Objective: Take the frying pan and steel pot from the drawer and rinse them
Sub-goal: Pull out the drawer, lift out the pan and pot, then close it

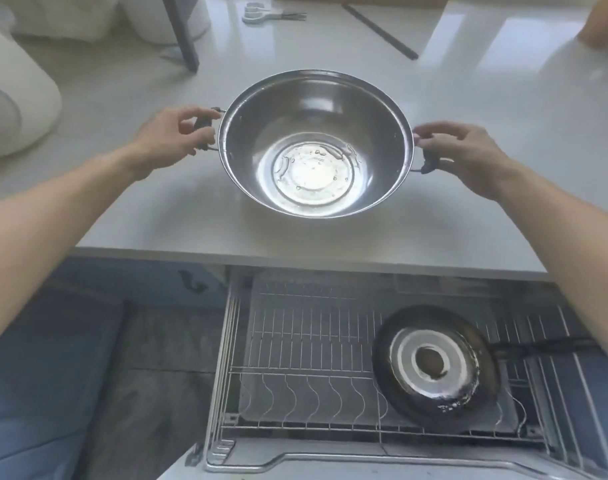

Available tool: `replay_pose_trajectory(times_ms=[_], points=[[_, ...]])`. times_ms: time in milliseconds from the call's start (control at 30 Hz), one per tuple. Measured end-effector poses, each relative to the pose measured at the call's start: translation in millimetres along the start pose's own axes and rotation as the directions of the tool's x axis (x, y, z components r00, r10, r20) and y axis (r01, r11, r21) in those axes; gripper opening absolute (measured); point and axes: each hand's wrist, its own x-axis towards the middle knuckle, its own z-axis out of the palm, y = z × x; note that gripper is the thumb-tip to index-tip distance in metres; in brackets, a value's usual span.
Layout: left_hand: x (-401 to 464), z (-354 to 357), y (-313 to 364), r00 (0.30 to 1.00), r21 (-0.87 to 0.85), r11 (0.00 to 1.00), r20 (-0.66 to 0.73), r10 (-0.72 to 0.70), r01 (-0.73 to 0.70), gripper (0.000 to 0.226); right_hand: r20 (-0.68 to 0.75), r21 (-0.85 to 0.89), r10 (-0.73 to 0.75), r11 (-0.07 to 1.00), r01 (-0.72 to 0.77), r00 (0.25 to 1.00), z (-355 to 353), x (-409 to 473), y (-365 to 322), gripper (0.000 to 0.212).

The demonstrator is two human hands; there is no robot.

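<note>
The steel pot [315, 143] sits upright on the white countertop [468, 168], shiny inside with water drops on its bottom. My left hand [172, 133] pinches its left black handle. My right hand [465, 155] rests at its right black handle, fingers curled over it. Below the counter edge the drawer [295, 341] stands pulled out, a wire rack inside. The black frying pan [434, 367] lies upside down in the rack at the right, its handle pointing right under my right forearm.
White scissors [273, 13] and a dark rod [380, 31] lie at the back of the counter. A dark post [183, 32] stands at the back left, with white rounded appliances [15, 98] at the far left. Another person's hand [603, 26] shows at the top right.
</note>
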Motion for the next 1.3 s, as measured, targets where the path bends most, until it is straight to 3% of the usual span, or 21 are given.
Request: replay_pose_trajectory(times_ms=[100, 167, 233, 300, 367, 467, 533, 700, 800, 933, 1133, 1300], points=[[-18, -4, -25, 0.961, 0.315, 0.949, -0.258, 0.101, -0.015, 0.044, -0.159, -0.02, -0.08, 0.997, 0.078, 0.984, -24, -30, 6, 0.026], [-54, 25, -28, 0.922, 0.332, 0.93, -0.285, 0.261, -0.161, 0.051, -0.312, -0.07, -0.197, 0.98, 0.184, 0.93, -51, -70, 18, 0.019], [-124, 89, -5, 0.877, 0.245, 0.867, -0.104, 0.469, -0.434, 0.028, -0.365, -0.101, -0.184, 0.982, 0.158, 0.913, -75, -121, 50, 0.008], [-191, 157, 31, 0.787, 0.13, 0.777, 0.151, 0.598, -0.616, 0.026, -0.254, -0.254, -0.078, 0.967, 0.012, 0.964, -90, -173, 95, 0.012], [-209, 216, 31, 0.785, 0.019, 0.861, 0.421, 0.454, -0.508, 0.035, -0.041, -0.479, 0.101, 0.871, -0.109, 0.994, -100, -216, 149, 0.018], [-195, 288, -5, 0.753, 0.05, 0.97, 0.64, 0.151, -0.236, 0.041, 0.186, -0.748, 0.283, 0.662, -0.051, 0.941, -113, -240, 219, 0.022], [-194, 323, -22, 0.718, 0.09, 0.99, 0.696, 0.018, -0.112, 0.046, 0.215, -0.816, 0.291, 0.578, 0.008, 0.932, -119, -233, 249, 0.027], [-204, 385, -56, 0.742, 0.24, 0.971, 0.649, -0.164, 0.005, 0.085, 0.318, -0.871, 0.182, 0.443, 0.211, 0.931, -134, -196, 298, 0.04], [-220, 410, -62, 0.748, 0.246, 0.964, 0.658, -0.089, -0.102, 0.107, 0.382, -0.828, 0.113, 0.483, 0.285, 0.917, -135, -179, 308, 0.034], [-234, 430, -60, 0.826, 0.289, 0.951, 0.558, -0.075, -0.109, 0.119, 0.322, -0.797, 0.162, 0.578, 0.175, 0.933, -134, -175, 321, 0.036], [-237, 427, -60, 0.853, 0.285, 0.942, 0.522, 0.003, -0.178, 0.119, 0.262, -0.669, 0.013, 0.723, 0.172, 0.965, -130, -191, 320, 0.035], [-243, 384, -27, 0.925, 0.196, 0.953, 0.35, 0.151, -0.23, 0.107, 0.171, -0.586, 0.103, 0.81, 0.017, 0.98, -136, -215, 281, 0.039]])
